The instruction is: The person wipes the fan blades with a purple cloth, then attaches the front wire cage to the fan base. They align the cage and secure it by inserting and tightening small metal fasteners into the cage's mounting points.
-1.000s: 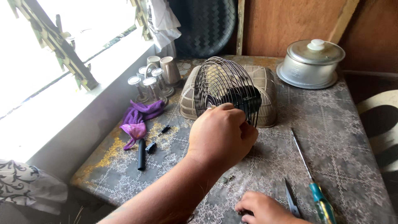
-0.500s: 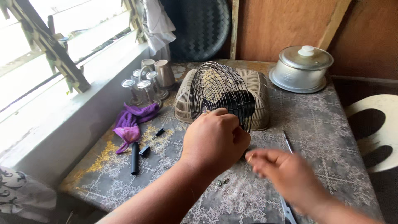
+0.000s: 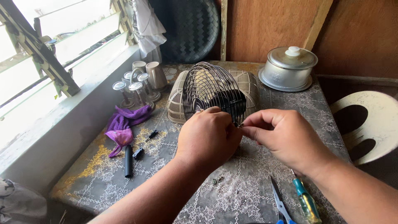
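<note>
A black wire fan guard (image 3: 211, 89) stands upright on the table, in front of a beige plastic basket turned upside down (image 3: 248, 85). My left hand (image 3: 207, 139) grips the guard's lower rim from the near side. My right hand (image 3: 284, 139) is at the rim's lower right edge, thumb and forefinger pinched together on something small that I cannot make out. The two hands almost touch.
Scissors (image 3: 280, 203) and a green-handled screwdriver (image 3: 306, 201) lie near the front edge. A few small screws (image 3: 217, 180), a black tube (image 3: 128, 161), small black parts (image 3: 138, 153) and a purple cloth (image 3: 122, 126) lie left. Cups and glasses (image 3: 139, 83), a lidded metal pot (image 3: 288, 68) and a white chair (image 3: 371, 120) stand around.
My right hand rose from the table's front edge near the scissors and came to the guard's lower right rim, fingers now pinched. My left hand kept its hold on the guard.
</note>
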